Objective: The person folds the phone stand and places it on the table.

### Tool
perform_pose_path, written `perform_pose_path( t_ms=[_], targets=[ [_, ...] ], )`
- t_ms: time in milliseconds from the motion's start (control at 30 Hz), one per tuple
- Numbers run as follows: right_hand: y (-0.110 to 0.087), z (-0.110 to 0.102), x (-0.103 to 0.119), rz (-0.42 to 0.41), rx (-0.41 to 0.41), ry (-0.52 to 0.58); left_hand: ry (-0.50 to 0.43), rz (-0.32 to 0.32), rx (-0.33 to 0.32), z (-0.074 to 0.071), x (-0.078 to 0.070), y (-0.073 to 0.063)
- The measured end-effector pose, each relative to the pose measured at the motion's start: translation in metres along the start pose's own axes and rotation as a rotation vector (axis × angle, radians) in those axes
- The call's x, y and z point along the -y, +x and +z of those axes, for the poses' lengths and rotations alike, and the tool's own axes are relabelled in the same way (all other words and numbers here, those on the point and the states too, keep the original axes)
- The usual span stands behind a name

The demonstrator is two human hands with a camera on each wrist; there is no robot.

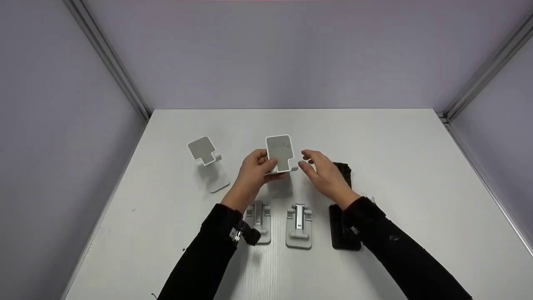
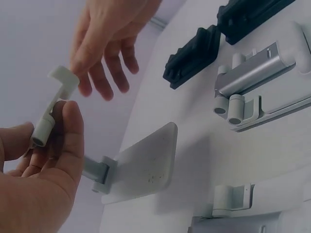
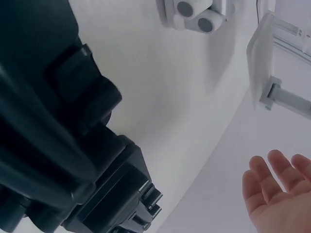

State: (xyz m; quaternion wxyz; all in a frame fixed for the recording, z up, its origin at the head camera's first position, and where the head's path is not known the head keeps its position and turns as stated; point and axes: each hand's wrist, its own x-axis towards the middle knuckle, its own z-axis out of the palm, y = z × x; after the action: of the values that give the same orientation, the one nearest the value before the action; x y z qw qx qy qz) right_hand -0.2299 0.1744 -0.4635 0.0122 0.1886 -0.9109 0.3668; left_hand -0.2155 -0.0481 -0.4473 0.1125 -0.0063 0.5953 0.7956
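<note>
An unfolded white phone stand (image 1: 280, 149) with a grey pad is held up over the middle of the table. My left hand (image 1: 252, 170) grips its upper plate at the left edge, thumb on the front and fingers behind. In the left wrist view, the stand's flat base (image 2: 146, 165) hangs below that hand at the end of its stem. My right hand (image 1: 327, 176) hovers just to the right of the stand, fingers loosely bent and apart from it, holding nothing. A second unfolded stand (image 1: 202, 149) stands on the table to the left.
Two folded grey-white stands (image 1: 299, 242) (image 1: 265, 237) lie nearer the front, one partly behind the left wrist. Black folded stands (image 1: 344, 239) (image 3: 116, 194) lie under the right forearm, partly hidden. Pale walls (image 1: 291, 54) close the table's back and sides.
</note>
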Motion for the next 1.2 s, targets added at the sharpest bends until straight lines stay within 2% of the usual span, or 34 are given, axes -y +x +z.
perform_pose_path(
  t_ms=[267, 567, 867, 1067, 1200],
  targets=[
    [-0.001, 0.0, 0.002, 0.015, 0.004, 0.164, 0.049, 0.005, 0.036, 0.006, 0.002, -0.005],
    [-0.004, -0.003, 0.002, -0.012, 0.016, 0.263, 0.077, -0.014, 0.053, 0.006, 0.007, -0.007],
    [-0.005, -0.006, 0.004, 0.109, 0.066, 0.536, 0.113, 0.0, 0.077, 0.01, 0.011, -0.01],
    [-0.006, -0.007, 0.003, 0.173, 0.085, 0.63, 0.162, 0.009, 0.082, 0.013, 0.013, -0.011],
    [-0.007, -0.008, 0.005, 0.175, 0.085, 0.669, 0.185, 0.018, 0.08, 0.014, 0.013, -0.012]
  ],
)
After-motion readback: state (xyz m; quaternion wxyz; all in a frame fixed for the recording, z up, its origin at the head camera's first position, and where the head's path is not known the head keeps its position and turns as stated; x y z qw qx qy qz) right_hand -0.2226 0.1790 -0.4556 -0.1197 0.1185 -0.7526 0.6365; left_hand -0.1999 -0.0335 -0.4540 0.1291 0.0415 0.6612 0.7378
